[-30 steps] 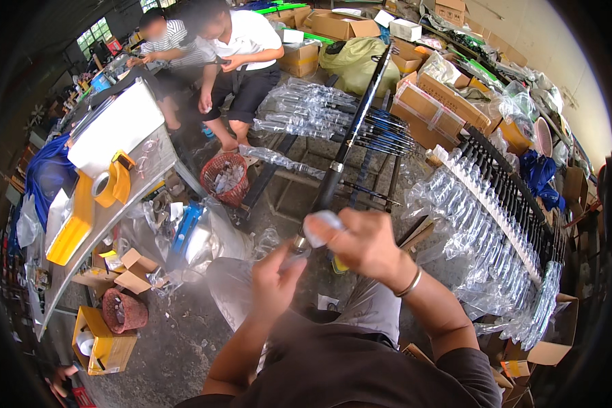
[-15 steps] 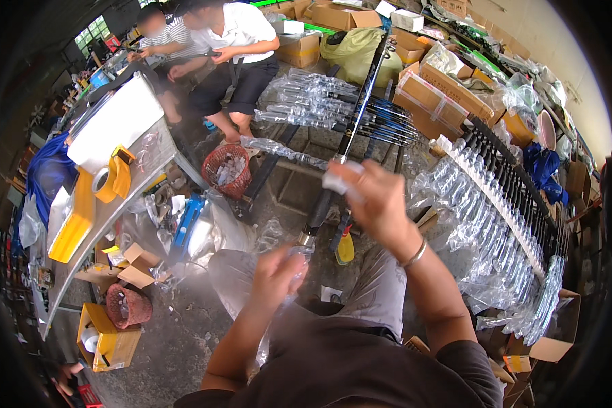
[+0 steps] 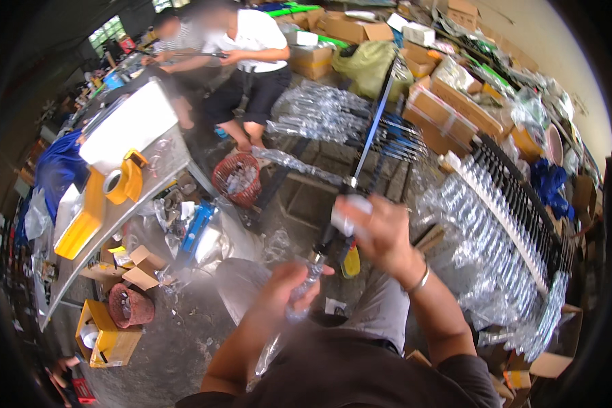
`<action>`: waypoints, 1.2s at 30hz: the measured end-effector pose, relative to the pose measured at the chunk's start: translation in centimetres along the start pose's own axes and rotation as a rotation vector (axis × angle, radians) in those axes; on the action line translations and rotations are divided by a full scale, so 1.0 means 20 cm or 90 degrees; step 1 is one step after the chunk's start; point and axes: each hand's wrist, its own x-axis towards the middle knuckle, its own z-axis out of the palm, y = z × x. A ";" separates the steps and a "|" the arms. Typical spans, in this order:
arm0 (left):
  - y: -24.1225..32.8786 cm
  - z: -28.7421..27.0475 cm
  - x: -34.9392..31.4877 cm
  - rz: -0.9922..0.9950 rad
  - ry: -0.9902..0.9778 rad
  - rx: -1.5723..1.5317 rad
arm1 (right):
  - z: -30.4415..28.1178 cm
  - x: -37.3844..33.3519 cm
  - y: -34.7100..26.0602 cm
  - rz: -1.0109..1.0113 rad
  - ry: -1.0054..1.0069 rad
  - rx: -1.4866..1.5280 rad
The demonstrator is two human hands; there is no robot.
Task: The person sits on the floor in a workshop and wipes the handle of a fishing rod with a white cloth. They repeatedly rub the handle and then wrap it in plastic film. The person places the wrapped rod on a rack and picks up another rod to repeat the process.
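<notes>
A long fishing rod [image 3: 372,132] with a dark blue shaft and black handle slants up and away in front of me. Closed around its lower end, where clear plastic wrap [image 3: 297,314] shows, is my left hand [image 3: 282,285]. Higher on the black handle, my right hand [image 3: 385,238] presses a white cloth [image 3: 351,214] against the rod, its fingers curled and a little blurred. Beyond the handle, a plastic-wrapped rod [image 3: 296,163] lies across a metal frame, with a bundle of wrapped rods [image 3: 323,112] behind it.
Many wrapped rods [image 3: 496,224] lean in a row on a rack at right. A red basket [image 3: 236,180] holds scraps. At left, a table [image 3: 177,153] bears a yellow tape dispenser [image 3: 119,185]. Two people [image 3: 262,41] sit ahead. Cardboard boxes [image 3: 442,115] stand far right.
The rod and both hands have come lower, toward my body. My right hand with the cloth sits slightly farther down the handle. The person in white now holds a dark rod out sideways.
</notes>
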 end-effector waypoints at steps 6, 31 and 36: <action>-0.02 0.01 -0.01 -0.036 -0.008 0.007 | -0.02 0.01 0.04 0.060 -0.001 -0.027; -0.06 -0.03 -0.05 0.014 -0.056 0.008 | 0.01 -0.03 -0.11 -0.059 -0.129 -0.002; -0.06 -0.03 -0.07 0.013 -0.069 0.019 | -0.05 0.06 -0.03 0.154 0.009 0.022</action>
